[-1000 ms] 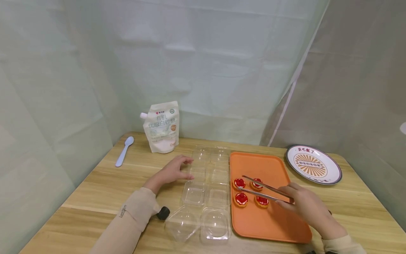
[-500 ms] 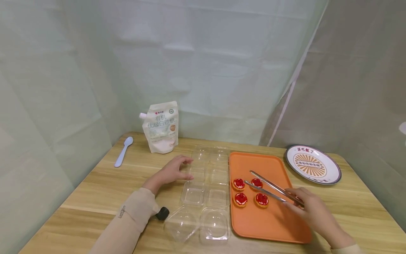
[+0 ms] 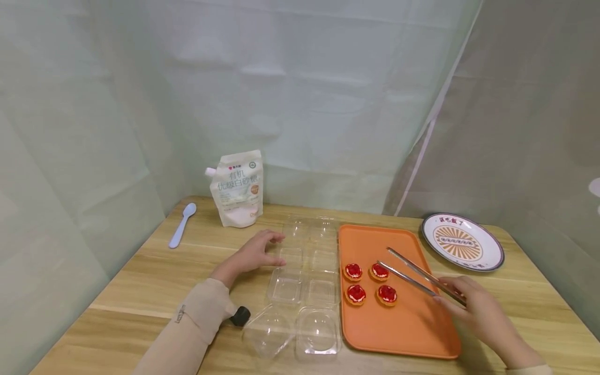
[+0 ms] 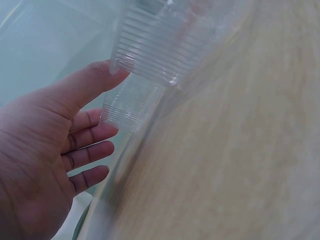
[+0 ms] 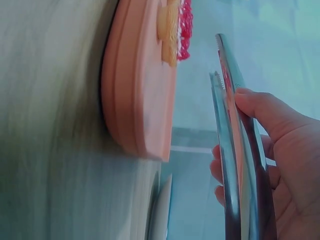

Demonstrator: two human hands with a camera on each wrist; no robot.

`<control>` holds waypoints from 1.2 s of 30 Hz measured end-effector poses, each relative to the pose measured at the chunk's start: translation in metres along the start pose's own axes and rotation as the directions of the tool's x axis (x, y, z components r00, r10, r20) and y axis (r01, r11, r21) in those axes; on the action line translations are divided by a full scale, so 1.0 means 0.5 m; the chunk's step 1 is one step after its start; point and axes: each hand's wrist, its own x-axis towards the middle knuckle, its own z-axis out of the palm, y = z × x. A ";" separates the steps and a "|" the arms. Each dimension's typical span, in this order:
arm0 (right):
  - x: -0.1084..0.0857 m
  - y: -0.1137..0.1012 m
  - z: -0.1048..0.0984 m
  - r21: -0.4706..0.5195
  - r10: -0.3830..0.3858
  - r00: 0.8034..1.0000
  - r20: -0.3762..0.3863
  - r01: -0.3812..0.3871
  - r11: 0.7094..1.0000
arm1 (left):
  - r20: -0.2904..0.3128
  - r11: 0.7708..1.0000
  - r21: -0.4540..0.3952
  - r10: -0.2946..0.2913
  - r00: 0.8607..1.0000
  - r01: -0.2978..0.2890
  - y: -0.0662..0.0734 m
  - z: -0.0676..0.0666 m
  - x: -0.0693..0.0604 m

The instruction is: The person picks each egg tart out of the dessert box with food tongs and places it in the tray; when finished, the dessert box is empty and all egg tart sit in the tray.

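Observation:
My left hand [image 3: 253, 252] rests beside clear plastic trays [image 3: 321, 291] with square compartments. In the left wrist view its thumb and fingertips touch the ribbed side walls [image 4: 155, 42], with loosely bent fingers. The right hand [image 3: 483, 315] holds metal tongs [image 5: 227, 145] between thumb and fingers; their toothed tips are apart, with nothing between them. Several small tarts [image 3: 356, 295] with red topping and white cream sit grouped on the left half of an orange tray [image 3: 394, 333]. The tong tips hover above the tray, right of the tarts.
A white patterned plate [image 3: 459, 242] stands at the back right. On the left lie a pale blue spoon [image 3: 182, 225] and a standing white pouch [image 3: 238, 190]. Near the front, a clear lid-like piece [image 3: 269, 330] lies askew. Curtains [image 3: 300, 104] enclose the table.
The right hand has drawn the tongs back to the right, away from above the tarts. The tarts, trays and left hand have stayed put.

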 end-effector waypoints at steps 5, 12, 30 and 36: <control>-0.004 0.022 -0.012 0.031 0.022 1.000 0.000 -0.022 0.999 | -0.002 1.000 -0.009 -0.010 1.000 0.010 0.002 0.000 -0.002; -0.013 0.047 -0.030 0.027 0.092 0.995 0.024 -0.092 0.995 | 0.007 1.000 -0.010 -0.026 1.000 0.026 0.002 -0.001 0.001; -0.050 0.121 -0.067 -0.099 0.243 0.961 0.133 -0.231 0.968 | 0.010 0.999 -0.025 -0.032 0.999 0.032 0.002 -0.004 -0.003; -0.056 0.132 -0.069 -0.120 0.278 0.943 0.182 -0.259 0.958 | 0.017 0.999 -0.030 -0.035 0.999 0.036 0.002 -0.002 -0.004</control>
